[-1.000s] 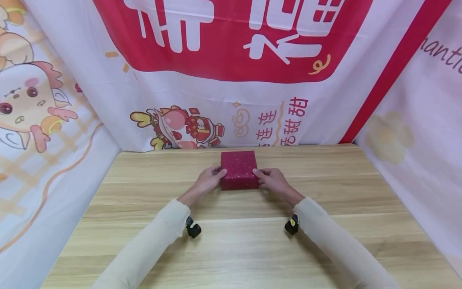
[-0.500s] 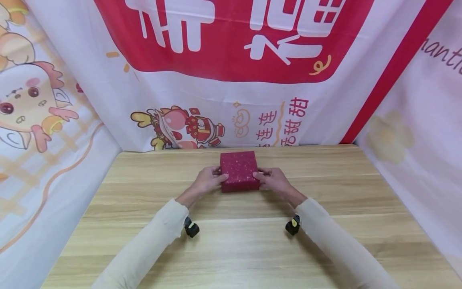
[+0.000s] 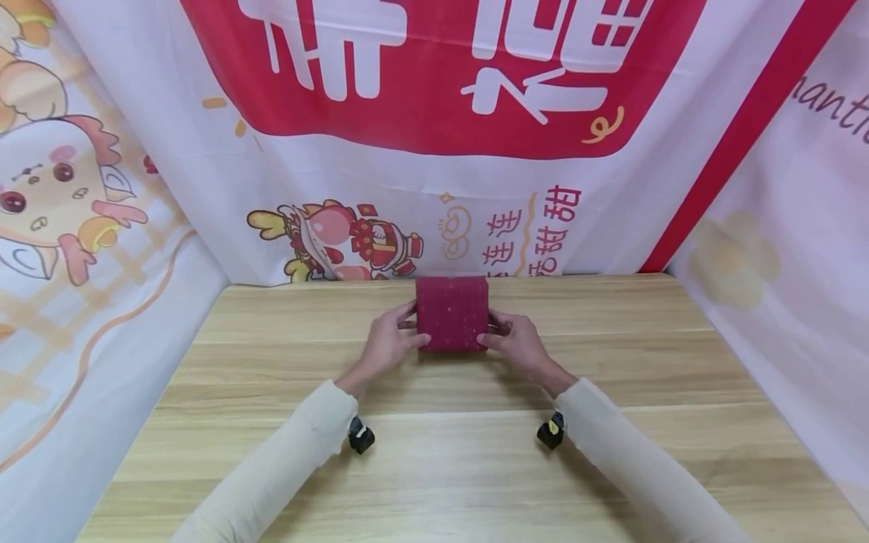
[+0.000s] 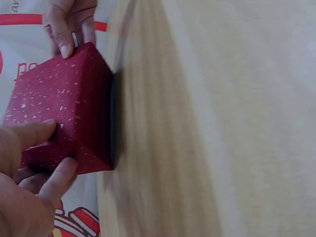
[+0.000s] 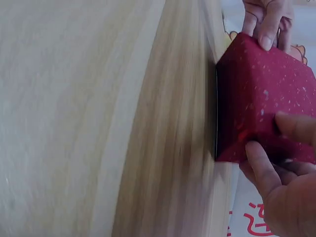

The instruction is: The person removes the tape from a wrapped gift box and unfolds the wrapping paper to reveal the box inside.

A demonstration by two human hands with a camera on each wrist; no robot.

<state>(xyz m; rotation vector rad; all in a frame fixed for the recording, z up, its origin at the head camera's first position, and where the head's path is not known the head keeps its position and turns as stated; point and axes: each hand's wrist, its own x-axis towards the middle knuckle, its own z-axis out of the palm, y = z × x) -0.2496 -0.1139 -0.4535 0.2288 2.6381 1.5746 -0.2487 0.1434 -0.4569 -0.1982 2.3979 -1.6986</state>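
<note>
A dark red box with pale speckles is at the far side of the wooden table. My left hand grips its left side, the thumb over the face towards me. On the opposite side my right hand holds it the same way. The left wrist view shows the speckled box with the left fingers pressed against its side near a corner. A narrow dark band runs along the lower edge of the box in the right wrist view. The box's far side and underside are hidden.
The wooden table reaches back to a white cloth printed in red with large characters. Patterned cloths also hang at the left and right. Small black devices sit at both wrists.
The box has tipped between my hands, so its broad speckled face turns more towards me and its back edge stands higher. Both thumbs sit lower on it than before.
</note>
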